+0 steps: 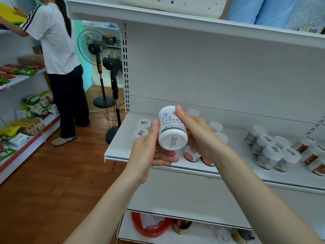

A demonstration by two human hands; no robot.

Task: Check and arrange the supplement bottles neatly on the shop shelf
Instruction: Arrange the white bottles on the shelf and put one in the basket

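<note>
Where the bottle [171, 128] sits: tilted in the air above the front of the white shelf [119, 150], a stickered flat end toward the camera.
Left hand [149, 148]: thumb up one side of it, fingers curled beneath.
Right hand [198, 136]: clasps the other side, thumb on the label.
Other bottles [274, 154]: standing on the shelf in loose clusters, left and right.

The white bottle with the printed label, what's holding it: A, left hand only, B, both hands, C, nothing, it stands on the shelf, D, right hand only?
B: the left hand and the right hand both grip the bottle, held tilted above the shelf.
</note>
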